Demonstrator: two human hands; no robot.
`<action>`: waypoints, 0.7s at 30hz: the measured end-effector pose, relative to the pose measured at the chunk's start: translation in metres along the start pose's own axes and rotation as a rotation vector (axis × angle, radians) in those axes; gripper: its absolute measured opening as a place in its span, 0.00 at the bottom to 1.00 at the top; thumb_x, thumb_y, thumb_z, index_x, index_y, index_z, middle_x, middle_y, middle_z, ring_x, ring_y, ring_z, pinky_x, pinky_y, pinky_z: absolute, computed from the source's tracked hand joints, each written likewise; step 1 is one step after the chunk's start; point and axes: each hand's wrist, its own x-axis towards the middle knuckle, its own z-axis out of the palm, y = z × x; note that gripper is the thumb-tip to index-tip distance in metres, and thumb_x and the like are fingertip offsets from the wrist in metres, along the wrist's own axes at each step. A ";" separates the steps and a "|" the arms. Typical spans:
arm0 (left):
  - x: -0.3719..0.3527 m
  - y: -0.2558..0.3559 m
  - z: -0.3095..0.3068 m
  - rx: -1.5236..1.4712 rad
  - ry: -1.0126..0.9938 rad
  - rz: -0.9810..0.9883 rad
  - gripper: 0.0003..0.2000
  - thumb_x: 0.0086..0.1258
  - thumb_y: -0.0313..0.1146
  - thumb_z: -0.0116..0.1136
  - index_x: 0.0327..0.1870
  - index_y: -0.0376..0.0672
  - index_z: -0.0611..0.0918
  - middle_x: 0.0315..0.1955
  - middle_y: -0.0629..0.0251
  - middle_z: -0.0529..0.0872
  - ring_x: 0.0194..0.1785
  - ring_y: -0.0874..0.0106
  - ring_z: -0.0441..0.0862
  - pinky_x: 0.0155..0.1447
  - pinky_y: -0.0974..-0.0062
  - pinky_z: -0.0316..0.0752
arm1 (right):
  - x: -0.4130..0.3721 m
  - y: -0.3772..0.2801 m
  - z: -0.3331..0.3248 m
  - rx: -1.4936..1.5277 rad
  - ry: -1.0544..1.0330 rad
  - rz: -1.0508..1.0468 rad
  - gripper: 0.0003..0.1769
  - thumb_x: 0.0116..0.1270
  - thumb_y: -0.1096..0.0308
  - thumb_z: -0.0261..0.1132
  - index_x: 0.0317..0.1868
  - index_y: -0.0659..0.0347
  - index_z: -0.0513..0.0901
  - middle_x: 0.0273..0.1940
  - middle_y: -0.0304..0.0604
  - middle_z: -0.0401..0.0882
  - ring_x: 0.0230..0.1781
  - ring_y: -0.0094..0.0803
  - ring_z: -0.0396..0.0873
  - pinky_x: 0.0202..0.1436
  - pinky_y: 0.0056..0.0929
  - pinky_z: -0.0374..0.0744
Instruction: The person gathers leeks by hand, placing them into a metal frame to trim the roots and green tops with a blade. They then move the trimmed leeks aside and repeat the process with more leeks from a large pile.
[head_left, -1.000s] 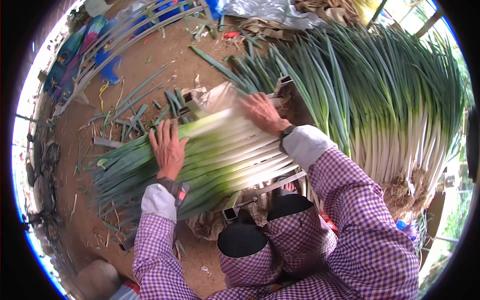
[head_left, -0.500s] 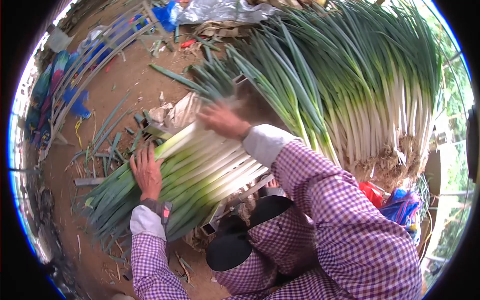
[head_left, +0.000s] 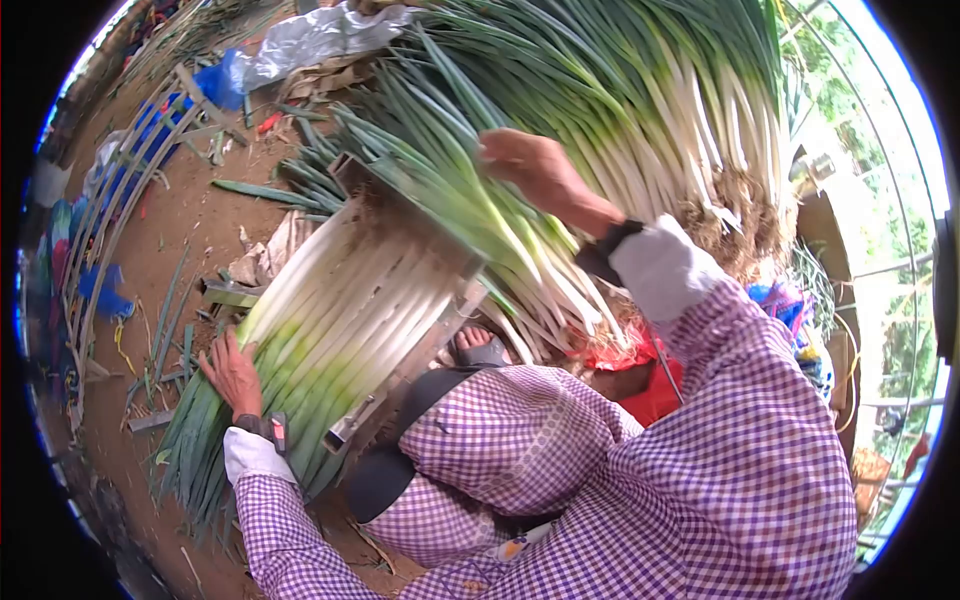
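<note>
Green onions with long white stalks [head_left: 340,270] lie side by side on a metal frame [head_left: 352,425], their root ends against its upper metal plate. My left hand [head_left: 235,375] rests with spread fingers on the left edge of this bundle, where white turns to green. My right hand [head_left: 540,170] is raised above the loose green onions [head_left: 500,220] to the right of the frame. It is blurred and its fingers look bent; whether it holds anything cannot be made out.
A large pile of green onions [head_left: 640,110] with roots fills the upper right. Red plastic [head_left: 655,395] lies beside my knees. A slatted rack [head_left: 125,190] and silver sheet [head_left: 320,45] are at upper left. A sandalled foot [head_left: 480,345] shows below the frame.
My right hand has left the white stalks and moved right and up, over the loose onions. My left hand has slid slightly down and left in view. The view has turned to the right.
</note>
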 end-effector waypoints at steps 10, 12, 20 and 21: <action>0.002 -0.008 0.014 -0.021 -0.018 -0.007 0.25 0.75 0.44 0.61 0.70 0.46 0.76 0.59 0.61 0.82 0.68 0.61 0.75 0.76 0.48 0.60 | -0.258 0.107 -0.122 -0.639 0.160 0.405 0.13 0.66 0.58 0.67 0.46 0.56 0.87 0.37 0.51 0.86 0.42 0.54 0.85 0.45 0.47 0.81; 0.003 -0.006 0.013 -0.015 -0.029 -0.020 0.27 0.74 0.44 0.62 0.71 0.47 0.75 0.62 0.61 0.81 0.70 0.61 0.74 0.76 0.47 0.60 | -0.277 0.112 -0.127 -0.673 0.069 0.466 0.15 0.67 0.60 0.66 0.50 0.56 0.86 0.41 0.52 0.85 0.47 0.53 0.84 0.48 0.46 0.81; -0.007 0.001 -0.005 0.030 -0.040 -0.106 0.37 0.69 0.39 0.68 0.79 0.50 0.66 0.73 0.61 0.72 0.76 0.59 0.68 0.76 0.42 0.59 | -0.294 0.175 -0.121 -1.017 -0.007 0.404 0.17 0.65 0.65 0.66 0.54 0.56 0.81 0.47 0.53 0.80 0.53 0.56 0.79 0.56 0.52 0.77; -0.009 0.005 -0.014 -0.017 -0.035 -0.121 0.37 0.68 0.38 0.69 0.78 0.49 0.66 0.72 0.60 0.72 0.76 0.58 0.68 0.76 0.43 0.60 | -0.296 0.188 -0.120 -1.063 0.006 0.393 0.17 0.64 0.65 0.66 0.54 0.56 0.81 0.48 0.52 0.80 0.53 0.55 0.79 0.56 0.52 0.77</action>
